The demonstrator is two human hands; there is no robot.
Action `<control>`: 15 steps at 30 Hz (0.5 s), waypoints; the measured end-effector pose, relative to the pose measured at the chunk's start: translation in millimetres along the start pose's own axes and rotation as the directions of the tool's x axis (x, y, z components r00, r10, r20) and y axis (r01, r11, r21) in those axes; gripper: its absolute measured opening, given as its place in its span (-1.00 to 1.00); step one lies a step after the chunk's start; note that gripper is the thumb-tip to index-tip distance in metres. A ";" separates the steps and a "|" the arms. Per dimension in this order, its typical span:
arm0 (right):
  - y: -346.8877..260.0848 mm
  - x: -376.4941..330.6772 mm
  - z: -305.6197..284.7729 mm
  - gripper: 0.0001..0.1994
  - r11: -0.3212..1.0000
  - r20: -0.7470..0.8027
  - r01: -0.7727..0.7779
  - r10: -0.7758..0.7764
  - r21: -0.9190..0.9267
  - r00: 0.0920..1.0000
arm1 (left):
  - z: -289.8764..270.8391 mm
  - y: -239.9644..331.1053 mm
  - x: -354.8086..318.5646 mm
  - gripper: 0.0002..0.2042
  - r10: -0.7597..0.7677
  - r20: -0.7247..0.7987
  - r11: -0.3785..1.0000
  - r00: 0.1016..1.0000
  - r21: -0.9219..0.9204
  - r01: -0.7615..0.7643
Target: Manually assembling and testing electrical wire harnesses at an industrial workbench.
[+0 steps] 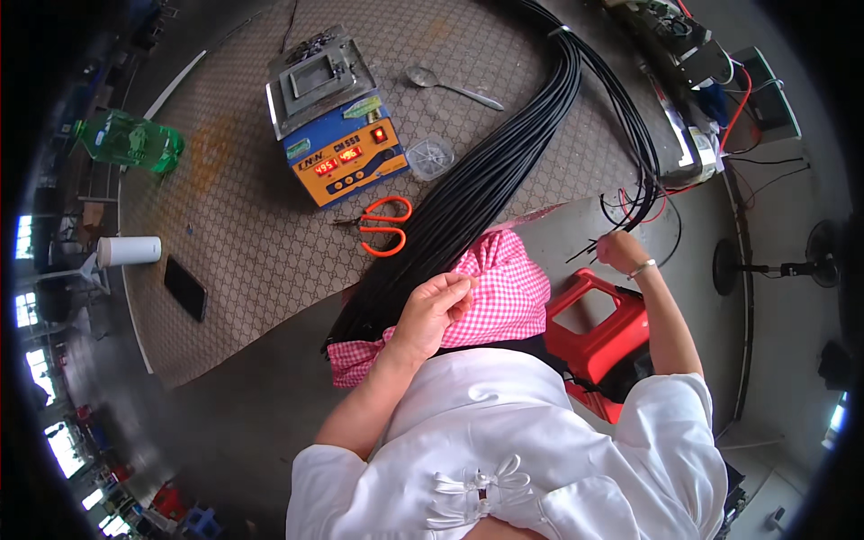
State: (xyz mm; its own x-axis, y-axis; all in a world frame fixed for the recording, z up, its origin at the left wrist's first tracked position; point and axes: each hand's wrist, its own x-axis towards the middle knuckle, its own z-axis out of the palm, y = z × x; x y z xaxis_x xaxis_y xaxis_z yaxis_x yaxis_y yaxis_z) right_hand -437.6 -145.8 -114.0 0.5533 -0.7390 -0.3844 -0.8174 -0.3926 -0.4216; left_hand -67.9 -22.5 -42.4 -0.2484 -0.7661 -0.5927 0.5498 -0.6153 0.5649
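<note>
A thick bundle of long black cables [504,135] runs from the table's far edge down toward my lap, bound by a pale tie near the top. A thinner group of cables loops over to the right. My right hand [619,252] is closed at the lower end of this loop, with several cable ends [583,252] sticking out beside its fingers. In front of my body, my left hand [436,310] is pinched over the pink checked cloth [508,279], next to the bundle; whatever its fingertips hold is too small to make out.
On the patterned table [243,243] stand a blue-orange solder pot [346,157], orange-handled scissors [387,225], a spoon [454,88], a clear round dish [430,158], a phone [185,288], a white cup [130,250] and a green bottle [130,141]. A red stool [598,328] is at my right.
</note>
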 end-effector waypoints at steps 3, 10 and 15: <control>-11.1 18.1 -30.1 -0.92 0.989 -0.165 0.003 0.022 0.147 0.986 | 1.8 -0.4 0.2 -0.88 -0.006 -0.025 1.000 1.000 0.001 0.006; -90.5 120.7 -101.7 -0.72 0.418 -0.110 -0.129 0.502 0.899 0.858 | 22.4 3.3 7.1 -0.88 0.477 -0.018 0.699 0.879 0.614 -0.366; -83.2 139.8 -108.6 -0.78 0.232 -0.013 -0.093 0.419 0.968 0.908 | 28.5 27.6 27.0 -0.73 0.819 0.395 -0.209 0.417 0.882 -0.423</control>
State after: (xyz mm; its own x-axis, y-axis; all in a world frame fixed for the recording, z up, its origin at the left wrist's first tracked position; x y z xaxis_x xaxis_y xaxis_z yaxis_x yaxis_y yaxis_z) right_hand -309.7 -275.9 -43.5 0.1583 -0.8424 -0.5151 -0.0853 0.5081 -0.8571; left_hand -82.1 -65.6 -26.5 0.0317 -0.8966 0.4417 -0.7132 0.2893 0.6385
